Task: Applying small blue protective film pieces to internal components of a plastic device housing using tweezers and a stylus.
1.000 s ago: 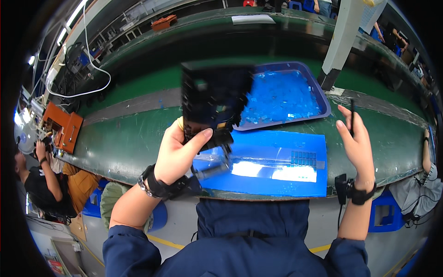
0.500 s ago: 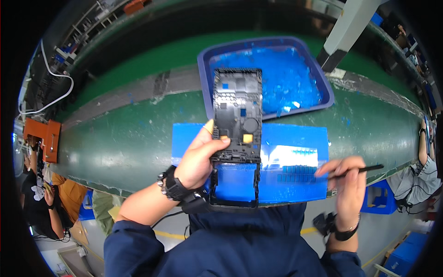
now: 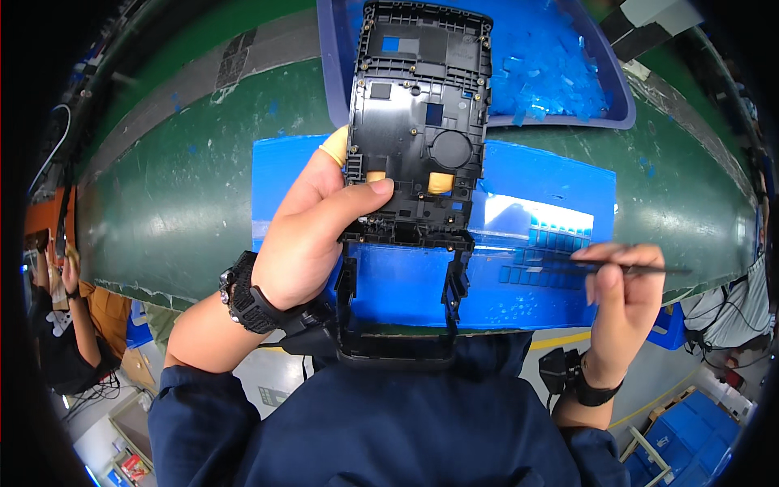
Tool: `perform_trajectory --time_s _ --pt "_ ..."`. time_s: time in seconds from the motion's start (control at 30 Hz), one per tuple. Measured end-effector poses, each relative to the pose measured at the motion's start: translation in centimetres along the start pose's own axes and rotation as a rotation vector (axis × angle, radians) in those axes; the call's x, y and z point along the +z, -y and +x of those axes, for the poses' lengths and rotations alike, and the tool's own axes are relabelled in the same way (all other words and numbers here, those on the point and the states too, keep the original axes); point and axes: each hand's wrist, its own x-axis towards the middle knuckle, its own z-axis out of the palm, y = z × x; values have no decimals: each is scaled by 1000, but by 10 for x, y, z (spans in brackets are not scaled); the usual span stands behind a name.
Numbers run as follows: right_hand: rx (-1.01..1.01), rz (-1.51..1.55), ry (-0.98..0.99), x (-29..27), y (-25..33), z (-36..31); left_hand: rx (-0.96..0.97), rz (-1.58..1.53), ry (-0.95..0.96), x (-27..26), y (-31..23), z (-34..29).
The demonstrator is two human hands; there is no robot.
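Observation:
My left hand (image 3: 304, 235) grips a black plastic housing (image 3: 393, 122) by its left side, thumb on top and the other fingers beneath. Yellow finger covers show at its edge and through its openings. From the housing's near end, an open black frame (image 3: 395, 351) reaches toward my body. My right hand (image 3: 625, 296) pinches slim black tweezers (image 3: 641, 269), blurred by motion, their tips over rows of small blue rectangular pieces (image 3: 526, 277). These pieces lie on a blue sheet (image 3: 296, 174) under both hands.
Beyond the sheet stands a purple-blue tub (image 3: 621, 116) full of blue film scraps. Everything rests on a green worktop (image 3: 170, 203). A post (image 3: 653, 20) rises at the far right. Other people work at the left and right edges; an orange block (image 3: 47, 215) is at the left.
The housing appears larger and higher in view, with my left hand still on it. My whole view has shifted. The tweezers in my right hand now lie flatter over the blue pieces.

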Motion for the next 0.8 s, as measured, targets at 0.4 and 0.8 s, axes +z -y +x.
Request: perform_trajectory --time_s 0.4,0.8 --pt "18 -27 -178 -3 -19 17 20 37 -40 3 1 2" --pt "-103 174 12 78 18 38 152 -7 443 2 5 -12"
